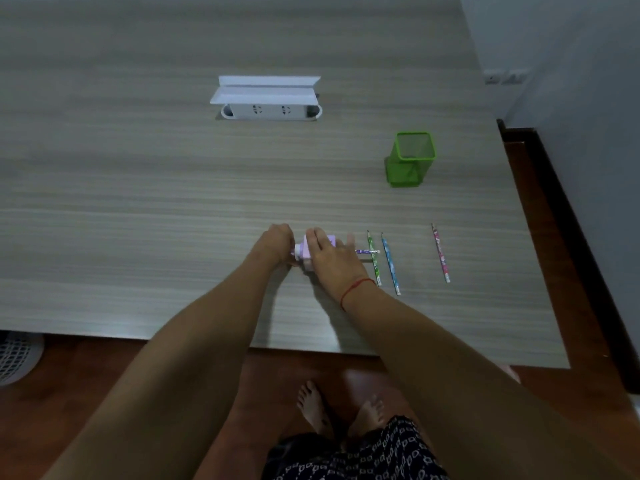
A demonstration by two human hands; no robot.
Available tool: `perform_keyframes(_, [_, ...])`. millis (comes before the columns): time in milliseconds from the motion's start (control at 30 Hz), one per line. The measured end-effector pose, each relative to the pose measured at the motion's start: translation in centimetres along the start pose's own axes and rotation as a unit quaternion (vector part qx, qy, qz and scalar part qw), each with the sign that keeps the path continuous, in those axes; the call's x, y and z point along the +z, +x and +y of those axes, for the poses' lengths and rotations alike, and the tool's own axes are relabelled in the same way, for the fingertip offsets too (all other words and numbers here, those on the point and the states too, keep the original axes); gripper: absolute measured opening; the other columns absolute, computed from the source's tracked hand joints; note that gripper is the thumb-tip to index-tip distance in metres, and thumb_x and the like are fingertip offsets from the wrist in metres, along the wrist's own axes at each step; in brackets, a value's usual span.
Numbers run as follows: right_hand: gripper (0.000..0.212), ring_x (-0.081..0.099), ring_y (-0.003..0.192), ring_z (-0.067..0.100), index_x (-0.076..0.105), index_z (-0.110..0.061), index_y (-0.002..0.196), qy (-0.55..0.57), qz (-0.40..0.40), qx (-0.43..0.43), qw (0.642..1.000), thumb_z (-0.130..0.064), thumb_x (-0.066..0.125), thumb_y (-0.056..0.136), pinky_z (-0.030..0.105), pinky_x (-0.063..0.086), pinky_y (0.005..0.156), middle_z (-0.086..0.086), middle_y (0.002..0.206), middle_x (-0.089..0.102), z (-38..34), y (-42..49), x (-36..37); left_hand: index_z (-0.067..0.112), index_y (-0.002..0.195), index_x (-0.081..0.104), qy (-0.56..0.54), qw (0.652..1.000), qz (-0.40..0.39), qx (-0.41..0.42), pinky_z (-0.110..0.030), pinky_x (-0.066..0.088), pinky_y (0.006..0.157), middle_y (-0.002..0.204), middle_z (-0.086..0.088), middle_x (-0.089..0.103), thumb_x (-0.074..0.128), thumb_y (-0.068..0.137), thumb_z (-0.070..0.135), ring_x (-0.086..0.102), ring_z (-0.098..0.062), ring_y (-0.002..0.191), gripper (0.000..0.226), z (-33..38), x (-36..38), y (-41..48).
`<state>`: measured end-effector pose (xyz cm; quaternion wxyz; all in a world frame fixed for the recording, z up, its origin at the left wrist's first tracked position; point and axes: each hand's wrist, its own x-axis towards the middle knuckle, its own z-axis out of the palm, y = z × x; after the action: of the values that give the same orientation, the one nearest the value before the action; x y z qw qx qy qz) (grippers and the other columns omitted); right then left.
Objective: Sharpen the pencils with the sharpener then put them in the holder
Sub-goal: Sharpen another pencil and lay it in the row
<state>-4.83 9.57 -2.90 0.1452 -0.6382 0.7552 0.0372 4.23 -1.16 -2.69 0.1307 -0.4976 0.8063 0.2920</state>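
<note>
A pink and white desktop sharpener (304, 249) stands near the table's front edge. My right hand (329, 254) lies over its top and holds it down. My left hand (275, 240) is curled at the sharpener's left side, apparently round its crank, which is hidden. A purple pencil (367, 251) sticks out of the sharpener's right side and lies across the green pencil (374, 259). A blue pencil (390, 263) and a pink pencil (440, 253) lie further right. The green mesh holder (410, 161) stands upright behind them.
A white socket box with its lid raised (266, 98) sits in the middle of the wooden table (138, 202). The table's right edge runs close to the pink pencil. A white fan (17, 358) stands on the floor at the left.
</note>
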Motion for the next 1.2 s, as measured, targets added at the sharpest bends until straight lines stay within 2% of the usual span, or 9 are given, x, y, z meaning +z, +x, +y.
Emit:
perform_keyframes(167, [0.066, 0.060, 0.098, 0.046, 0.048, 0.001, 0.137, 0.009, 0.043, 0.006, 0.999, -0.003, 0.065, 0.073, 0.048, 0.050, 0.084, 0.018, 0.142, 0.050, -0.1, -0.1, 1.1, -0.006, 0.084, 0.073, 0.000, 1.000, 0.013, 0.006, -0.036, 0.054, 0.081, 0.089, -0.027, 0.072, 0.076, 0.073, 0.017, 0.071, -0.032, 0.088, 0.025, -0.3, 0.2, 0.1])
perform_keyframes(333, [0.055, 0.068, 0.090, 0.042, 0.066, -0.002, 0.119, -0.016, 0.024, 0.012, 1.000, -0.013, 0.049, 0.068, 0.048, 0.057, 0.074, 0.015, 0.125, 0.065, -0.2, 0.0, 1.7, -0.005, 0.085, 0.073, 0.012, 1.000, 0.011, 0.008, -0.035, 0.054, 0.081, 0.090, -0.026, 0.072, 0.076, 0.073, 0.016, 0.070, -0.031, 0.089, 0.024, -0.5, 0.3, 0.3])
perform_keyframes(400, [0.058, 0.066, 0.092, 0.043, 0.061, 0.000, 0.125, -0.004, 0.026, 0.023, 0.999, -0.006, 0.054, 0.068, 0.047, 0.056, 0.078, 0.016, 0.132, 0.060, 0.0, 0.1, 1.5, -0.005, 0.087, 0.072, 0.019, 1.000, 0.016, 0.007, -0.036, 0.052, 0.081, 0.093, -0.026, 0.071, 0.076, 0.071, 0.012, 0.069, -0.033, 0.092, 0.024, -0.2, 0.0, 0.4])
perform_keyframes(533, [0.073, 0.039, 0.129, 0.041, 0.014, -0.001, 0.151, 0.048, 0.006, -0.016, 0.999, 0.001, 0.047, 0.086, 0.048, 0.032, 0.106, 0.014, 0.160, 0.013, 0.4, 0.2, 1.5, -0.004, 0.092, 0.069, 0.035, 0.998, 0.046, 0.013, -0.038, 0.051, 0.084, 0.101, -0.028, 0.068, 0.070, 0.074, 0.008, 0.065, -0.039, 0.098, 0.021, 0.2, -0.1, 0.1])
perform_keyframes(733, [0.069, 0.052, 0.118, 0.041, 0.035, 0.002, 0.144, 0.033, 0.046, -0.019, 0.998, 0.001, 0.052, 0.078, 0.046, 0.044, 0.097, 0.019, 0.151, 0.035, 0.1, 0.2, 0.9, -0.002, 0.094, 0.072, 0.063, 0.994, 0.068, 0.050, -0.035, 0.051, 0.081, 0.097, -0.027, 0.070, 0.067, 0.081, 0.012, 0.068, -0.035, 0.094, 0.020, 0.5, -2.6, 1.1])
perform_keyframes(867, [0.064, 0.031, 0.139, 0.040, 0.015, 0.001, 0.150, -0.011, -0.006, -0.050, 0.999, -0.006, 0.026, 0.087, 0.050, 0.027, 0.109, 0.018, 0.159, 0.012, 0.1, 0.7, 1.4, -0.001, 0.093, 0.075, 0.038, 0.996, -0.070, 0.036, -0.023, 0.055, 0.074, 0.087, -0.017, 0.075, 0.076, 0.075, 0.005, 0.065, -0.003, 0.055, 0.019, 1.3, -7.2, 1.0])
perform_keyframes(1067, [0.070, 0.030, 0.139, 0.039, 0.007, -0.002, 0.152, -0.009, 0.013, -0.038, 0.999, -0.002, 0.044, 0.092, 0.050, 0.022, 0.114, 0.013, 0.161, 0.006, 0.1, 0.1, 1.1, -0.001, 0.083, 0.072, -0.045, 0.949, -0.304, -0.066, -0.015, 0.057, 0.058, 0.059, -0.004, 0.073, 0.078, 0.072, 0.000, 0.070, -0.008, 0.055, 0.013, 1.2, -5.5, -1.6])
perform_keyframes(1133, [0.071, 0.032, 0.136, 0.038, 0.008, -0.004, 0.152, 0.001, 0.015, -0.035, 0.999, -0.003, 0.046, 0.092, 0.048, 0.022, 0.114, 0.011, 0.161, 0.007, 0.1, 0.0, 0.7, 0.013, 0.066, 0.068, 0.032, 0.951, -0.302, -0.057, -0.016, 0.056, 0.061, 0.047, 0.006, 0.067, 0.075, 0.078, 0.011, 0.064, -0.001, 0.045, 0.014, 0.7, -2.8, -1.3])
perform_keyframes(1200, [0.070, 0.033, 0.135, 0.037, 0.008, -0.005, 0.152, 0.001, 0.016, -0.028, 0.999, -0.004, 0.044, 0.092, 0.047, 0.022, 0.114, 0.009, 0.161, 0.007, 0.1, 0.0, 0.4, 0.014, 0.058, 0.062, 0.081, 0.979, -0.183, -0.031, -0.026, 0.055, 0.066, 0.048, 0.001, 0.066, 0.074, 0.077, 0.017, 0.066, -0.007, 0.049, 0.023, 0.0, -0.8, -0.3])
